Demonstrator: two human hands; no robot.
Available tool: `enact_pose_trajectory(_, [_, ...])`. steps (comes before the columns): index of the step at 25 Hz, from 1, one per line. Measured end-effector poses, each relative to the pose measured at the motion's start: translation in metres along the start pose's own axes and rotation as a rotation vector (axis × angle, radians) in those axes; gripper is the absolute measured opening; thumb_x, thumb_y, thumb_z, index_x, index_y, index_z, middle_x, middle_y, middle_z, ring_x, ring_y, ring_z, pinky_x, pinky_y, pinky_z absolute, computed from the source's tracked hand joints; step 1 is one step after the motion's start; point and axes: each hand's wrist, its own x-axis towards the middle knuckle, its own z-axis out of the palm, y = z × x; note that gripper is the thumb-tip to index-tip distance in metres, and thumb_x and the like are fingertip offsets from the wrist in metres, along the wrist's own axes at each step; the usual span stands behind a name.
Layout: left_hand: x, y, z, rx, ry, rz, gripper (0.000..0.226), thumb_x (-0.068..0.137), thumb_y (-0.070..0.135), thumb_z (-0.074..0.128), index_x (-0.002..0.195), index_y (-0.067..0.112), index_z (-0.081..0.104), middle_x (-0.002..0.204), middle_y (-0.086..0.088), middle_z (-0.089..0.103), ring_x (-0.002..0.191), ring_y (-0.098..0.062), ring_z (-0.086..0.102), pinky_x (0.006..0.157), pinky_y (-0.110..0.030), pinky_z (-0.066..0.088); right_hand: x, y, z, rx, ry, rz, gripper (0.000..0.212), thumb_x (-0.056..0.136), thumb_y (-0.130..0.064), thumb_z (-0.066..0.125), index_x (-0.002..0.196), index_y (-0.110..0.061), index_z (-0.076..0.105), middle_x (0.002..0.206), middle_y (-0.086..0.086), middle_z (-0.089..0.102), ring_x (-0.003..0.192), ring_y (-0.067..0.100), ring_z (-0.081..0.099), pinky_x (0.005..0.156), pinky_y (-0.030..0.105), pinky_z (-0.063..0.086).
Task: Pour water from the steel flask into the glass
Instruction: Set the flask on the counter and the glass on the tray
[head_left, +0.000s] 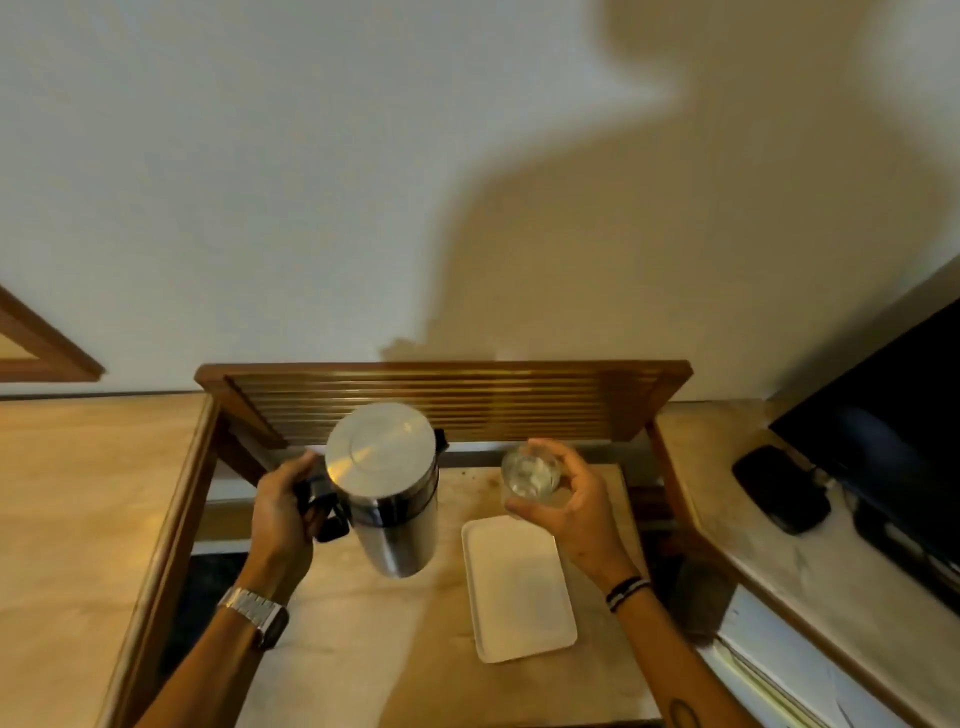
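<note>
Head view. Item one: steel flask (387, 493), brushed metal cylinder with a flat round lid and a black handle, held clear of the tabletop (363, 649) by the left hand (283, 519), whose grip is wrapped around the handle. Likely rigid and fairly heavy if full; the smooth wall looks slippery, so the handle is the sound place to hold. A small black spout shows at the far upper edge, toward the glass.

Item two: glass (531, 475), clear, short, round, raised beside the flask, encircled by the grip of the right hand (561, 499). Probably light and fragile; best held round the wall, rim left free. Contents cannot be told.

Item three: white tray (519, 587), rectangular with rounded corners, flat on the pale tabletop below the glass.
</note>
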Motion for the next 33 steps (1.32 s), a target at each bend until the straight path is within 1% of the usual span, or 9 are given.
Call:
enact_pose_trajectory(4, [0.025, -0.118, -0.025, 0.081, 0.070, -0.159, 0.040, 0.108, 0.016, 0.048, 0.069, 0.007, 0.054, 0.045, 0.008, 0.055, 0.038, -0.004, 0.052, 0.038, -0.014, 0.038, -0.009, 0.133, 0.038, -0.110, -0.032, 0.219, 0.072, 0.076, -0.011, 0.102, 0.135, -0.030, 0.064, 0.137, -0.001, 0.072, 0.129, 0.022, 0.068, 0.106, 0.042, 0.062])
enact_pose_trajectory(10, [0.058, -0.230, -0.056, 0.152, 0.159, -0.238, 0.039, 0.105, 0.013, 0.049, 0.067, 0.004, 0.050, 0.041, 0.006, 0.054, 0.036, -0.008, 0.053, 0.040, -0.019, 0.045, -0.016, 0.270, 0.077, -0.214, -0.051, 0.421, 0.077, 0.073, 0.002, 0.098, 0.136, -0.021, 0.060, 0.130, -0.002, 0.067, 0.123, 0.025, 0.065, 0.104, 0.041, 0.060])
enact_pose_trajectory(16, [0.078, -0.275, -0.078, 0.195, 0.117, -0.207, 0.040, 0.088, 0.024, 0.056, 0.051, 0.011, 0.063, 0.041, 0.002, 0.053, 0.036, -0.016, 0.050, 0.047, -0.028, 0.051, -0.019, 0.334, 0.098, -0.266, -0.032, 0.464, 0.081, 0.072, 0.006, 0.098, 0.137, -0.021, 0.058, 0.124, -0.012, 0.063, 0.120, 0.018, 0.062, 0.091, 0.001, 0.045])
enact_pose_trajectory(19, [0.088, -0.287, -0.075, 0.239, 0.094, -0.202, 0.037, 0.085, 0.028, 0.060, 0.053, 0.009, 0.066, 0.044, -0.001, 0.057, 0.042, -0.022, 0.058, 0.046, -0.028, 0.050, -0.019, 0.342, 0.102, -0.279, -0.011, 0.467, 0.083, 0.073, 0.006, 0.098, 0.136, -0.027, 0.055, 0.124, -0.016, 0.063, 0.122, 0.019, 0.061, 0.098, 0.009, 0.046])
enact_pose_trajectory(21, [0.091, -0.296, -0.073, 0.318, 0.062, -0.188, 0.041, 0.083, 0.034, 0.063, 0.047, 0.013, 0.067, 0.041, 0.001, 0.052, 0.043, -0.028, 0.051, 0.048, -0.027, 0.042, -0.018, 0.350, 0.103, -0.282, 0.003, 0.474, 0.084, 0.074, 0.007, 0.097, 0.138, -0.027, 0.055, 0.129, -0.011, 0.063, 0.126, 0.021, 0.060, 0.107, 0.024, 0.051])
enact_pose_trajectory(23, [0.092, -0.304, -0.075, 0.382, 0.019, -0.150, 0.049, 0.082, 0.043, 0.060, 0.041, 0.017, 0.062, 0.035, 0.003, 0.043, 0.037, -0.020, 0.040, 0.045, -0.024, 0.034, -0.018, 0.355, 0.102, -0.284, 0.026, 0.476, 0.082, 0.076, 0.008, 0.095, 0.143, -0.018, 0.056, 0.136, -0.002, 0.062, 0.131, 0.026, 0.060, 0.113, 0.036, 0.052])
enact_pose_trajectory(28, [0.095, -0.306, -0.088, 0.525, -0.119, 0.035, 0.055, 0.094, 0.035, 0.046, 0.041, 0.024, 0.059, 0.036, 0.002, 0.040, 0.036, -0.008, 0.034, 0.043, -0.025, 0.029, -0.020, 0.371, 0.097, -0.285, -0.027, 0.484, 0.080, 0.081, 0.005, 0.093, 0.149, -0.014, 0.054, 0.140, -0.002, 0.059, 0.135, 0.024, 0.058, 0.119, 0.045, 0.052])
enact_pose_trajectory(31, [0.091, -0.300, -0.095, 0.614, -0.138, 0.109, 0.060, 0.099, 0.036, 0.042, 0.051, 0.008, 0.065, 0.037, -0.002, 0.048, 0.037, -0.005, 0.040, 0.046, -0.022, 0.038, -0.022, 0.363, 0.095, -0.320, -0.092, 0.473, 0.089, 0.083, 0.003, 0.093, 0.158, -0.013, 0.048, 0.150, 0.001, 0.058, 0.143, 0.023, 0.053, 0.125, 0.054, 0.047])
enact_pose_trajectory(33, [0.084, -0.297, -0.104, 0.732, -0.202, 0.159, 0.059, 0.100, 0.038, 0.046, 0.067, -0.004, 0.072, 0.042, -0.005, 0.055, 0.041, -0.003, 0.047, 0.050, -0.018, 0.044, -0.022, 0.349, 0.088, -0.337, -0.183, 0.490, 0.105, 0.084, -0.007, 0.096, 0.169, -0.015, 0.033, 0.166, 0.007, 0.049, 0.155, 0.029, 0.046, 0.129, 0.051, 0.042])
